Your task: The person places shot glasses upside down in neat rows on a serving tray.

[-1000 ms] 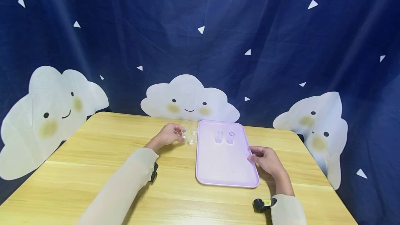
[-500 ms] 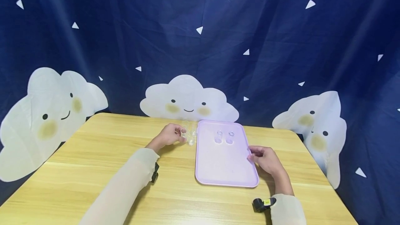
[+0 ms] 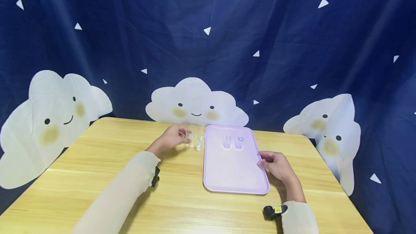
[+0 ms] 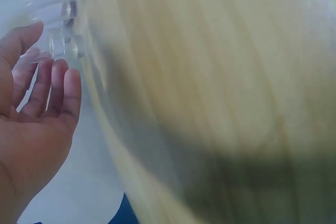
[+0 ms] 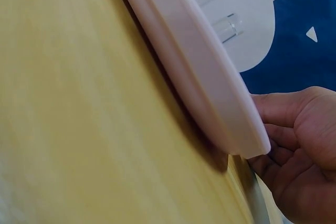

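Pinching tray [image 3: 235,172] edge: right hand [image 3: 276,165] | left hand [image 3: 170,138]: part-open, grip on nearest cup [image 4: 58,43] unclear | cup: left of tray

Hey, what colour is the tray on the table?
The tray is plain light purple; it shows best in the head view.

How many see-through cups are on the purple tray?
2. Both stand on the far half of the purple tray: the left cup and, beside it, the right cup. None looks hidden there.
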Motion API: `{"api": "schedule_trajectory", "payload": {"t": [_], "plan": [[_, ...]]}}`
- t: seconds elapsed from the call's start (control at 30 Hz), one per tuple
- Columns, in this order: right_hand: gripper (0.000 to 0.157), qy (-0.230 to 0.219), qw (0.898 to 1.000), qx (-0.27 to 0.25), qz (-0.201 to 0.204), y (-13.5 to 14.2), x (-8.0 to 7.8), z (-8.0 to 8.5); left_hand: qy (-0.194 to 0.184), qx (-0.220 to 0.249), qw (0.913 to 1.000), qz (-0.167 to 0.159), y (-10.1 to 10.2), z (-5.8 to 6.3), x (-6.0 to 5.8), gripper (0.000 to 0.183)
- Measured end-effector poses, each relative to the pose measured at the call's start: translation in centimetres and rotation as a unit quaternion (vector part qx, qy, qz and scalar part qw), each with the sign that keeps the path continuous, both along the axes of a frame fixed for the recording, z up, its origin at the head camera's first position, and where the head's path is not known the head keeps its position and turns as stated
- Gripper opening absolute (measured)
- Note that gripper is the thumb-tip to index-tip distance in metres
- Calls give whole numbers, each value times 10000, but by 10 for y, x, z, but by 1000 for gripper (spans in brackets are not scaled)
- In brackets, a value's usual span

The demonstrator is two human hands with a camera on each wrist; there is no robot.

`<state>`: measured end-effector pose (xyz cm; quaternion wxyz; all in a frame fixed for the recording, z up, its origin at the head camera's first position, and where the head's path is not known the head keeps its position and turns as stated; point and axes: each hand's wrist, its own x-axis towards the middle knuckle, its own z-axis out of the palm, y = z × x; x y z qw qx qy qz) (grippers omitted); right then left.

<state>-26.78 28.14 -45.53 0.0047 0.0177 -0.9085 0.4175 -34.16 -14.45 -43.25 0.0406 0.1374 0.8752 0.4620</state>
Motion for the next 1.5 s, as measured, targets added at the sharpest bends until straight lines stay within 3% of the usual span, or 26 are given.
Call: {"api": "schedule_trajectory", "payload": {"t": [0.27, 0.53, 0.87, 1.13, 1.5], "plan": [[40, 38, 10000, -36, 35, 1, -1, -1, 302, -120, 9991, -289, -5, 20, 2, 36], [40, -25, 10000, -59, 6, 0, 0, -1, 885, -181, 9951, -390, 2, 39, -5, 30], [40, -40, 10000, -35, -14, 0, 1, -1, 908, -131, 9932, -716, 27, 61, -6, 29], [41, -79, 9999, -78, -42, -1, 0, 0, 1009, -251, 9905, -905, 51, 67, -7, 30], [41, -42, 9999, -96, -1, 0, 1, -1, 1176, -372, 9908, -560, 75, 64, -8, 37]]}}
